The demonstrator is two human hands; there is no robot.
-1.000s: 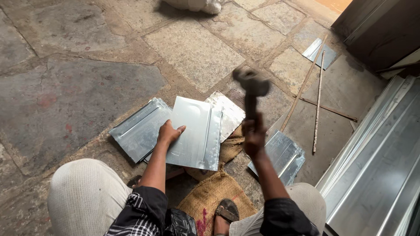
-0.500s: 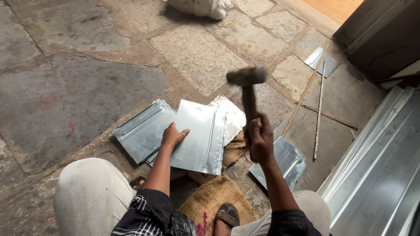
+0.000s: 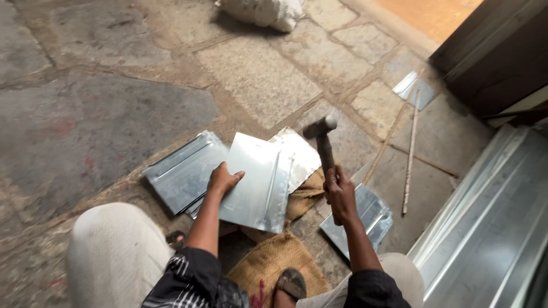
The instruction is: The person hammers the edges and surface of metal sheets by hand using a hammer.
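White bulging sack on the stone floor at the top edge, knotted and crumpled, brown burlap sack lying flat by the person's foot, no labels, signs or screens

- The metal sheet is a flat, shiny, silver-grey rectangle with a folded seam running along its right edge. It lies slightly tilted on top of other sheets, over a piece of brown sacking on the stone floor, with the left hand pressed flat on its left edge.
- The hammer has a dark, worn metal head and a straight brown handle. It stands nearly upright, head up and leaning a little left, just above the sheet's upper right corner, with the right hand gripping the lower handle.
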